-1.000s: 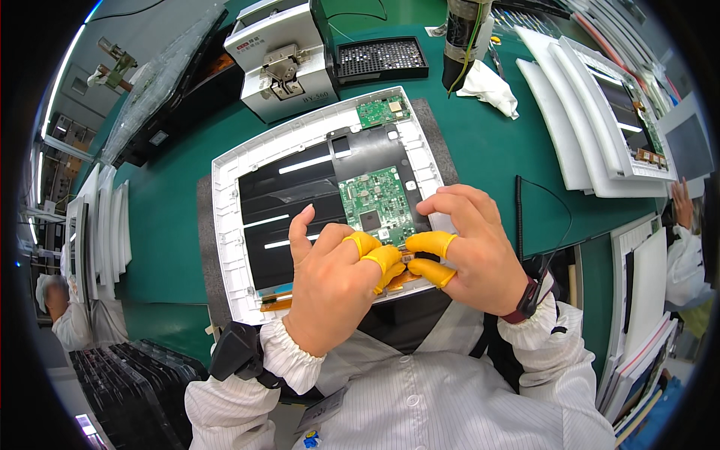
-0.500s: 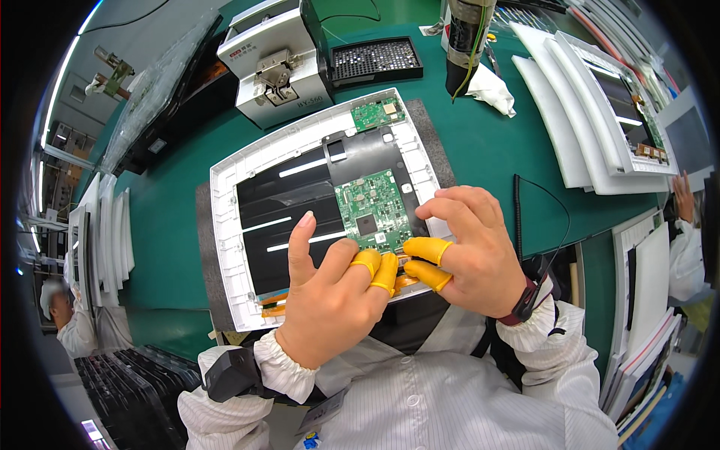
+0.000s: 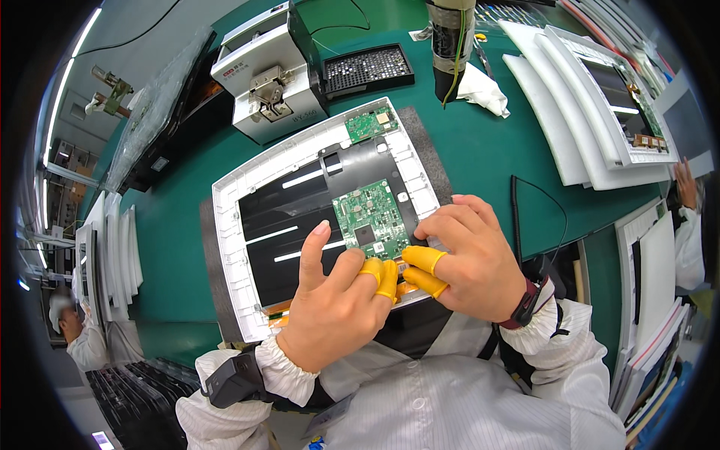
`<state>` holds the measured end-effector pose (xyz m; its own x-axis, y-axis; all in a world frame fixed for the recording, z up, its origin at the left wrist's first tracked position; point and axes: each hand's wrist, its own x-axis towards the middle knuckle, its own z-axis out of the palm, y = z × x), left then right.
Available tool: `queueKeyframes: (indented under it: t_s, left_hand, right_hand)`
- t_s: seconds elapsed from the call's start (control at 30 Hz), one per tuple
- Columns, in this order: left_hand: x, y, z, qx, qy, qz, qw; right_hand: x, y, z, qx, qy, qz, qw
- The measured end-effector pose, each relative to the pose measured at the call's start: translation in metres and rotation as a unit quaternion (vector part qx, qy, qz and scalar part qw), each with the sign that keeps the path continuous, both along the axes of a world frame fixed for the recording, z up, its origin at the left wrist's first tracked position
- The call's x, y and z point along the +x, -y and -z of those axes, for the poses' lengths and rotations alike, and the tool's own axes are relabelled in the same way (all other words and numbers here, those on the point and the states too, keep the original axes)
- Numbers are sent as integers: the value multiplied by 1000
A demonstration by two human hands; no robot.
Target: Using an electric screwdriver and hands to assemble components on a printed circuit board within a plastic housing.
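A white-framed panel (image 3: pixel 228 232) lies tilted at the centre of the frame, on a dark grey mat (image 3: pixel 425 146) atop the green worktop (image 3: pixel 480 154). Both hands meet at its lower edge. The left hand (image 3: pixel 330 311) bends its fingers in yellow covers (image 3: pixel 386 282) together beside the lower edge of a green circuit board (image 3: pixel 369 212), one bare finger raised apart. The right hand (image 3: pixel 480 270) curls in from the right, its two covered fingers close together over an orange flat cable (image 3: pixel 406 289); whether either hand pinches it, I cannot tell. A smaller green board (image 3: pixel 366 127) sits at the panel's upper corner. A grey-white machine (image 3: pixel 244 103) stands at upper left, beside a black tray (image 3: pixel 375 88).
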<state>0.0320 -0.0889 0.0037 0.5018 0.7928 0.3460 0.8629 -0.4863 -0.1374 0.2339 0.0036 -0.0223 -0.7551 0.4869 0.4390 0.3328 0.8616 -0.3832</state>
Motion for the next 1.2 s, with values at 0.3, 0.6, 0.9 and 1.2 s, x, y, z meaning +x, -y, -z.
queueKeyframes:
  t_s: [0.3,0.6,0.9,1.2]
  left_hand:
    - [-6,-4,2,-3,19,25,1000]
    - [-8,-4,7,1,52,16,998]
    - [-9,-5,9,4,66,15,998]
    - [-11,-3,7,-15,61,19,998]
  right_hand:
    - [0,-1,0,1,1,-5,1000]
    - [-1,-1,0,-27,-16,-9,999]
    - [-3,-7,-3,-71,-4,-27,997]
    - [-4,-7,-5,-80,-22,-35,996]
